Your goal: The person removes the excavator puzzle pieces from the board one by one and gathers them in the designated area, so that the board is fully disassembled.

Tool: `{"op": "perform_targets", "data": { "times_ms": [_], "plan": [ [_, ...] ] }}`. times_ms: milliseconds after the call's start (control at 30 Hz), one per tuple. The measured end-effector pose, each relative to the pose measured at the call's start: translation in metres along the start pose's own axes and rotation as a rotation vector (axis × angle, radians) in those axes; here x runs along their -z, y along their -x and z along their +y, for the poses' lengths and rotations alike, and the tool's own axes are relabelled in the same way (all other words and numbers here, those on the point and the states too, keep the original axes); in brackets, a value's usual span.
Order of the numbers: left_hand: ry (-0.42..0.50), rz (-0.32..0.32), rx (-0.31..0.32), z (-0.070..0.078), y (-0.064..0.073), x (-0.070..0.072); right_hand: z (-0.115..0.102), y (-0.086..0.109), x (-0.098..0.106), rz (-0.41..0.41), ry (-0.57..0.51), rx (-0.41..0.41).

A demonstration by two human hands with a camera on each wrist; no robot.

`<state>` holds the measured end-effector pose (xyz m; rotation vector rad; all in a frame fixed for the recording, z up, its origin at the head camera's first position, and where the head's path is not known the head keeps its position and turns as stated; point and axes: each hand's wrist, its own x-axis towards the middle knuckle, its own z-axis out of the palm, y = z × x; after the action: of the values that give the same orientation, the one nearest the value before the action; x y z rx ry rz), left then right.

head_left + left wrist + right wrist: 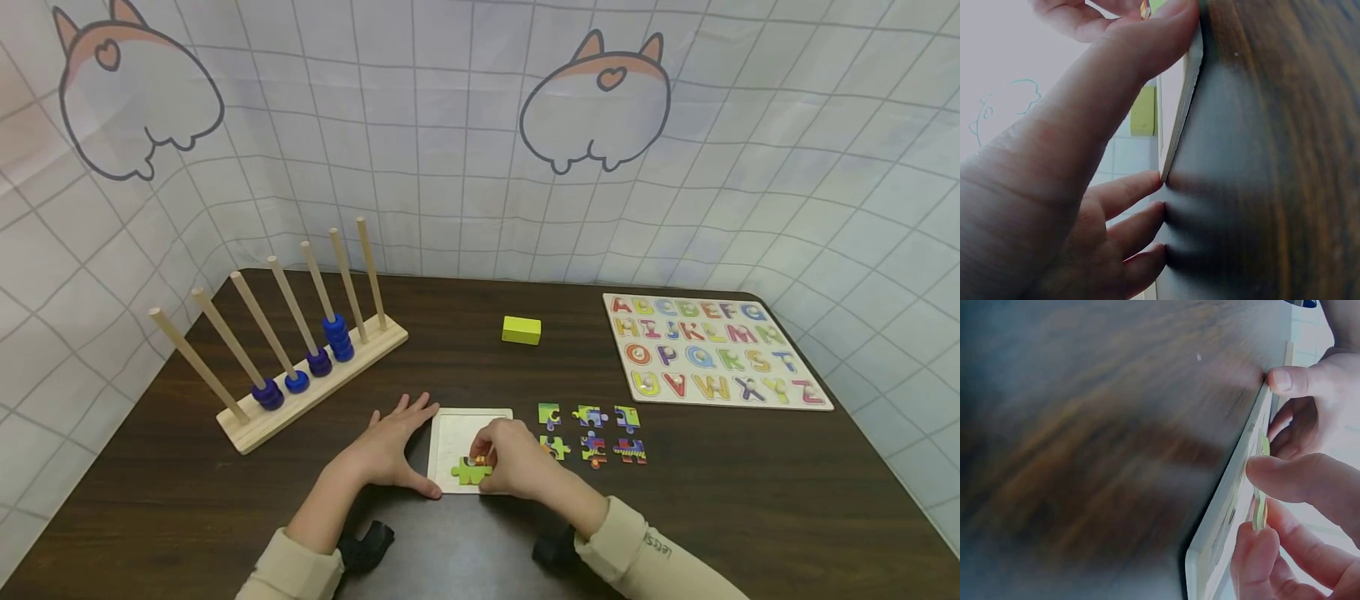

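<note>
A square, pale puzzle tray [453, 429] lies on the dark table before me. My left hand [386, 450] is spread along its left side, thumb at the near corner and index fingertip at the far one. Over the tray's near part, my right hand [517, 462] pinches a green jigsaw piece [468, 472] between thumb and fingers. In the right wrist view that jigsaw piece [1259, 509] stands partly tilted at the tray's surface. Some of the tray is hidden behind my right hand. Several loose jigsaw pieces [592, 448] lie in two rows to the right.
At the left stands a wooden peg rack [315, 387] with blue and purple rings on some pegs. A yellow-green block [521, 331] sits beyond the tray. An alphabet board [712, 342] with coloured letters lies at the back right. A gridded white curtain [465, 150] surrounds the table's back and sides.
</note>
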<state>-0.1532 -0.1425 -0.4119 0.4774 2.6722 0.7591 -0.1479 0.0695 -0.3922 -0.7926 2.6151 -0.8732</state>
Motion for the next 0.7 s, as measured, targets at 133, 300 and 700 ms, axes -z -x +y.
{"op": "perform_targets", "data": {
  "times_ms": [133, 300, 700],
  "plan": [
    [0.000, -0.002, -0.002, 0.000, 0.000, 0.000, 0.002, 0.003, 0.001, 0.015, -0.016, -0.012],
    [-0.001, -0.001, 0.002, 0.000, 0.000, -0.001, 0.005, 0.007, 0.005, 0.037, -0.018, 0.008],
    [-0.012, 0.000, -0.002, -0.002, 0.000, -0.001, 0.015, 0.021, 0.013, 0.059, -0.029, 0.035]
  ]
}}
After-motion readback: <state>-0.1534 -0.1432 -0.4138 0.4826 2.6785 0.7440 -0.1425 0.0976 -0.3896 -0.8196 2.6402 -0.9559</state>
